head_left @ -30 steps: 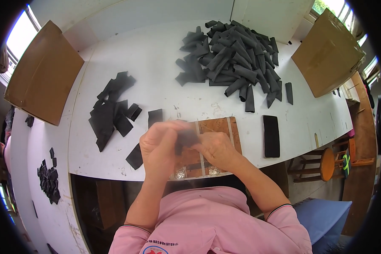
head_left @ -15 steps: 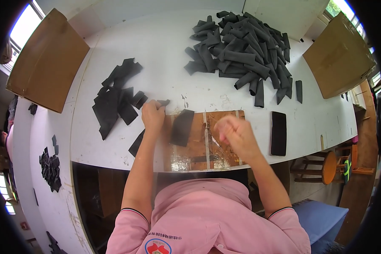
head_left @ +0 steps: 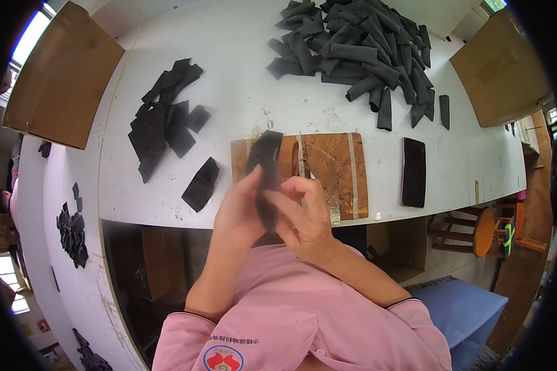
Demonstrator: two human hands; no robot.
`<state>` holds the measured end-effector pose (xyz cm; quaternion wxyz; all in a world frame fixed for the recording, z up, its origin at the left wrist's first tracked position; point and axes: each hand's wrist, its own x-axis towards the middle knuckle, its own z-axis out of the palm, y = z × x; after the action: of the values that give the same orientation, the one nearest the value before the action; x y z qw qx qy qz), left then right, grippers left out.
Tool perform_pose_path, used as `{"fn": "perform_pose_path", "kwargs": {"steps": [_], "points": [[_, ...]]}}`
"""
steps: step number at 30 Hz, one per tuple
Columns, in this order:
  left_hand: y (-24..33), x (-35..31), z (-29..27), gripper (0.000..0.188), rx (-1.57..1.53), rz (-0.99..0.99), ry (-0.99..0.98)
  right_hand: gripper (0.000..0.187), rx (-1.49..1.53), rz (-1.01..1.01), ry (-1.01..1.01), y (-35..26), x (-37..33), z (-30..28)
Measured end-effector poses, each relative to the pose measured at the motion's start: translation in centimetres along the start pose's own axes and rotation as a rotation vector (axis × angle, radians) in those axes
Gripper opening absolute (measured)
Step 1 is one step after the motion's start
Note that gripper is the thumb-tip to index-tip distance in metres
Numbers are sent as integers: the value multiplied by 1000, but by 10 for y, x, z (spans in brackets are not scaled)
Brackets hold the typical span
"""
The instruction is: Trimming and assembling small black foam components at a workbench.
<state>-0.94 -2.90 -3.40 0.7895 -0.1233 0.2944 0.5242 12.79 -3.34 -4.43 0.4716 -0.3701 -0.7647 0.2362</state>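
Note:
A dark flexible piece (head_left: 267, 151), like a flat strip of fabric or rubber, is held up between my two hands over the near edge of the brown board (head_left: 343, 173). My left hand (head_left: 240, 207) grips it from the left, thumb along its side. From the right, my right hand (head_left: 304, 213) pinches its lower part with bent fingers. Motion blurs the piece, and my fingers hide some of it. Just left of my left hand, a loose dark piece (head_left: 201, 184) lies flat on the white table (head_left: 229, 80).
Several flat dark pieces (head_left: 148, 136) lie at the left. A big heap of rolled dark tubes (head_left: 365, 55) fills the far right. A black phone (head_left: 413, 172) rests right of the board. Cardboard boxes stand at the left (head_left: 65, 74) and right (head_left: 504, 68). A wooden stool (head_left: 483, 232) is beyond the table.
My hands were apart, the left by the loose pieces and the right over the board. They have come together at the near edge, holding a dark piece. The view has shifted slightly.

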Motion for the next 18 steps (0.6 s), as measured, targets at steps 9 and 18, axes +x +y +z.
{"fn": "perform_pose_path", "kwargs": {"steps": [9,18], "points": [[-28,-10,-9,18,200,344,12,35,-132,-251,141,2,2,-6],[-21,-57,-8,27,445,527,-24,39,-183,-272,250,7,0,-15]]}}
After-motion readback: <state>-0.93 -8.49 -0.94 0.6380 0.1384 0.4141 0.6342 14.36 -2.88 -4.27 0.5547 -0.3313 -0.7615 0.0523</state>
